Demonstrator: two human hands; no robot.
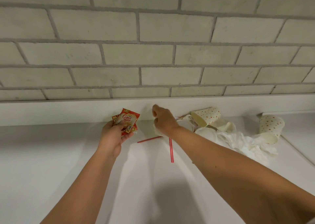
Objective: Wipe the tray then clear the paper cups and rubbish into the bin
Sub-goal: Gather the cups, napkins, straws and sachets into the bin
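Much rubbish lies on the table [51, 155]: paper cups [207, 117] and crumpled tissue [238, 142] far right. Left hand [114, 135] grips sachets [128, 119]; right hand [163, 119] curled, hold unclear. Collection step judged underway; striped straws [171, 151] need pinching next.

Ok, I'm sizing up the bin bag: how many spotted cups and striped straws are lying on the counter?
Spotted paper cups: 2
Red-striped straws: 2
Total: 4
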